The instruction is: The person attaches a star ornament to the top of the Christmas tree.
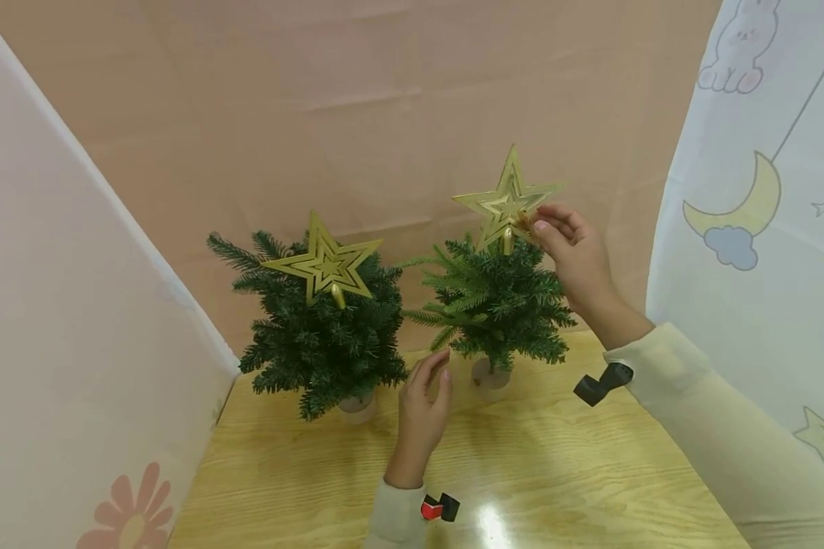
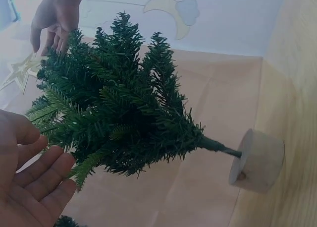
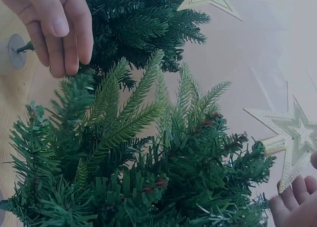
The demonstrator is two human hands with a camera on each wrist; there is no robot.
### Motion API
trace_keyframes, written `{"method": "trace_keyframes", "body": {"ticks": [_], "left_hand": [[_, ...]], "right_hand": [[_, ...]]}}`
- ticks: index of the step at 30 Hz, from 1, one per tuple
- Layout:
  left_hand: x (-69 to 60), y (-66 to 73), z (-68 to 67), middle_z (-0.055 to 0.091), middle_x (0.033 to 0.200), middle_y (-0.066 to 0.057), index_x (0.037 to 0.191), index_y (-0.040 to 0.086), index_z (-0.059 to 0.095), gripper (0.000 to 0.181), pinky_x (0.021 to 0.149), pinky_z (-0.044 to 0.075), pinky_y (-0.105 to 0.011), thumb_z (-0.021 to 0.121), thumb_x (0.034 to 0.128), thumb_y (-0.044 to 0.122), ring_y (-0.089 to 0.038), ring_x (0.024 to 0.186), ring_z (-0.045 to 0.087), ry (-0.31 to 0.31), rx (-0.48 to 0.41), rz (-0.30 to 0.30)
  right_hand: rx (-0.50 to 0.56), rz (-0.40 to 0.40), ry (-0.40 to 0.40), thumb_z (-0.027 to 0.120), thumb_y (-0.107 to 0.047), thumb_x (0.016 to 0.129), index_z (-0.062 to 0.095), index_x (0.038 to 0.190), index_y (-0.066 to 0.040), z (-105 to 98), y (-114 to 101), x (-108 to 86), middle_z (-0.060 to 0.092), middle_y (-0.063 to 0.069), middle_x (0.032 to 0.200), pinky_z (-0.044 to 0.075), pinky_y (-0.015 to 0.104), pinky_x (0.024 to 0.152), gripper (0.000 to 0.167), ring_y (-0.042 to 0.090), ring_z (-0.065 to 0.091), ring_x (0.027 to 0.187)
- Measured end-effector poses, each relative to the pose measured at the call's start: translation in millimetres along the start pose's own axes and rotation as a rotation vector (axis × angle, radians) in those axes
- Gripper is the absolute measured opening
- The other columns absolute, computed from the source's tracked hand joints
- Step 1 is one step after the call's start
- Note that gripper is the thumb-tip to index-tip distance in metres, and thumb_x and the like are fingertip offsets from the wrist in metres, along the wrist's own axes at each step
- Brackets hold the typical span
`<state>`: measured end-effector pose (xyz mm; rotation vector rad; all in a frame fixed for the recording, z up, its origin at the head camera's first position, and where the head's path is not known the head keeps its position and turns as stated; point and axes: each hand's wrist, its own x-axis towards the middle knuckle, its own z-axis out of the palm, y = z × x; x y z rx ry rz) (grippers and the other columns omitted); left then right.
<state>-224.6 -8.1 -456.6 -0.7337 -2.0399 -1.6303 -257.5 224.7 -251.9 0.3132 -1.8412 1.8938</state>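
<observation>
Two small artificial Christmas trees stand side by side, each topped with a gold star. My right hand [image 1: 580, 263] is at the right tree's star tree topper [image 1: 511, 202], its thumb and fingers pinching the lower right point. In the right wrist view, that point of the star tree topper [image 3: 297, 138] lies between thumb and fingers. The right tree [image 1: 515, 301] has lighter green sprigs on its left side. My left hand [image 1: 423, 400] hovers low between the trees, fingers loosely bent around nothing. The left wrist view shows its palm [image 2: 29, 187] beside the right tree's branches [image 2: 119, 98].
The left tree [image 1: 316, 343] bears another star topper [image 1: 326, 263], tilted back. Both trees stand on round pale bases, such as the right tree's base [image 2: 260, 160]. Beneath is a wooden table [image 1: 522, 473]. A plain cloth [image 1: 384, 99] hangs behind, with printed cloths at both sides.
</observation>
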Motion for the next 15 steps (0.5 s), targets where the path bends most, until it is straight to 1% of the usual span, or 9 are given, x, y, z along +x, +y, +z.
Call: {"method": "trace_keyframes", "body": {"ticks": [2, 4, 9, 12, 15], "left_hand": [[-0.2, -0.2, -4.1, 0.058, 0.131, -0.003, 0.135, 0.009, 0.055, 0.034, 0.100, 0.048, -0.035, 0.053, 0.1022, 0.016, -0.019, 0.122, 0.054, -0.010, 0.029, 0.010], [-0.5, -0.3, -8.2, 0.057, 0.131, -0.004, 0.136, 0.010, 0.054, 0.035, 0.101, 0.048, -0.035, 0.054, 0.1013, 0.012, -0.019, 0.123, 0.054, -0.019, 0.057, 0.026], [-4.3, 2.5, -14.6, 0.057, 0.131, -0.002, 0.137, 0.018, 0.054, 0.038, 0.100, 0.048, -0.039, 0.057, 0.0994, 0.011, -0.018, 0.122, 0.053, -0.051, 0.110, 0.061], [-6.4, 4.9, -17.7, 0.057, 0.131, 0.002, 0.137, 0.022, 0.053, 0.038, 0.099, 0.049, -0.039, 0.058, 0.0998, 0.015, -0.016, 0.122, 0.052, -0.080, 0.138, 0.084], [-6.9, 7.4, -20.7, 0.055, 0.133, 0.005, 0.139, 0.024, 0.052, 0.039, 0.100, 0.048, -0.039, 0.056, 0.1006, 0.020, -0.015, 0.124, 0.051, -0.104, 0.153, 0.107]], "right_hand": [[0.001, -0.011, 0.009, 0.060, -0.015, 0.098, 0.053, 0.131, 0.000, -2, 0, 0.6, 0.057, 0.007, 0.123, 0.045, 0.020, 0.098, 0.037, 0.020, 0.052, 0.119], [0.012, -0.023, 0.010, 0.060, -0.014, 0.098, 0.052, 0.133, 0.001, -3, 0, 1.1, 0.057, 0.009, 0.125, 0.044, 0.022, 0.100, 0.038, 0.020, 0.052, 0.119], [0.014, -0.022, 0.023, 0.059, -0.014, 0.098, 0.052, 0.133, -0.001, -12, -1, -1.3, 0.055, 0.007, 0.125, 0.044, 0.023, 0.102, 0.038, 0.020, 0.053, 0.118], [0.028, -0.044, 0.067, 0.059, -0.012, 0.098, 0.053, 0.131, -0.003, -17, -2, -2.9, 0.053, 0.006, 0.123, 0.046, 0.020, 0.097, 0.035, 0.019, 0.053, 0.118], [0.065, -0.103, 0.130, 0.058, -0.008, 0.098, 0.053, 0.127, -0.002, -23, -4, -5.0, 0.051, 0.007, 0.122, 0.047, 0.018, 0.093, 0.030, 0.018, 0.051, 0.117]]}}
